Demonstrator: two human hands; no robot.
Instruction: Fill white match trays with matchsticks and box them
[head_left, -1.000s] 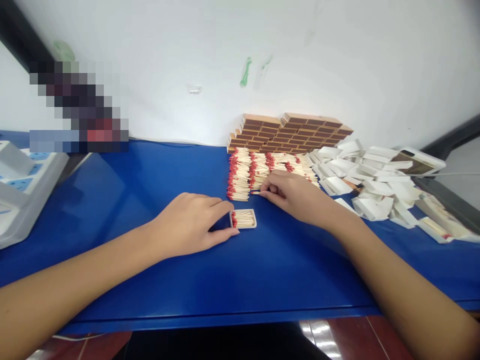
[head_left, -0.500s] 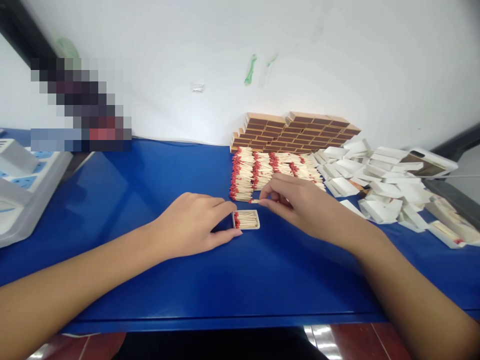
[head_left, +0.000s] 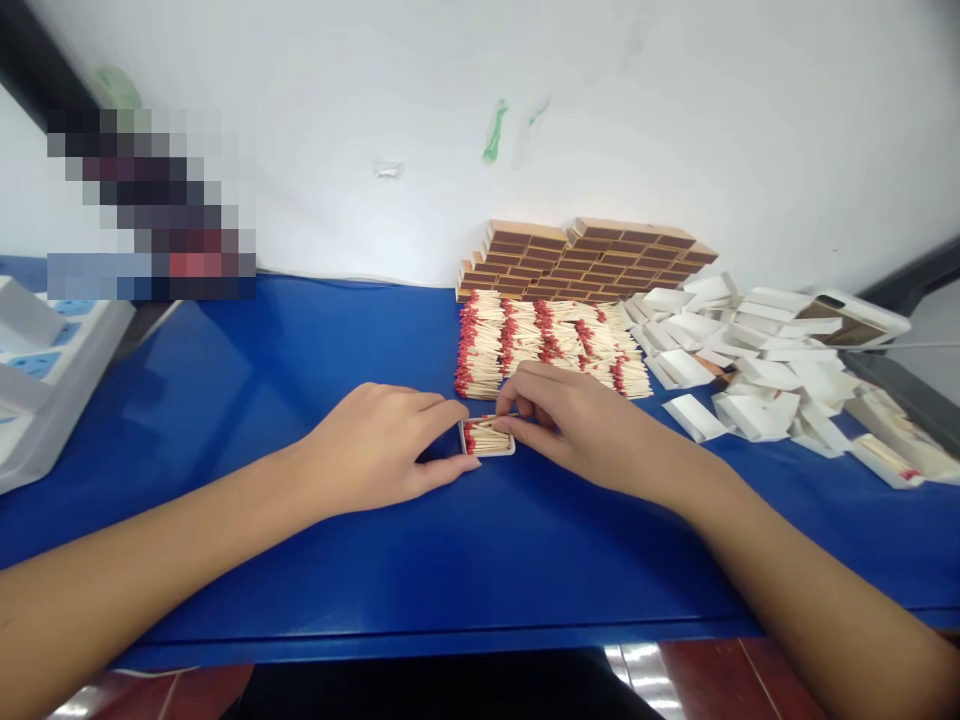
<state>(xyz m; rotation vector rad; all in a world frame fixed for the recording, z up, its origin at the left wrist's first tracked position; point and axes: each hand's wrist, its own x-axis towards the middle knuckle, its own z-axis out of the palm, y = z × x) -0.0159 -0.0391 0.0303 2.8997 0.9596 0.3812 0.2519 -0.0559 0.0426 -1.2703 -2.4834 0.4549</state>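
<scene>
A small white matchbox tray [head_left: 500, 454] lies on the blue table, holding several red-headed matches [head_left: 484, 437]. My left hand [head_left: 390, 445] grips the tray's left end between thumb and fingers. Above the tray's right end, my right hand [head_left: 559, 415] pinches a match at its pale end, its stick lying over the matches inside. Just behind the tray spreads a large pile of matches [head_left: 517, 340], laid in rows with most heads to the left.
Brown matchbox sleeves [head_left: 585, 262] are stacked against the white wall behind the match pile. A heap of white trays [head_left: 757, 375] lies to the right, near a phone [head_left: 862, 318]. A filled tray [head_left: 885, 460] sits at far right. White sockets [head_left: 67, 400] stand at left.
My right hand has moved a little left and down, bringing a match from the pile's front edge to the tray. My left hand keeps its grip.
</scene>
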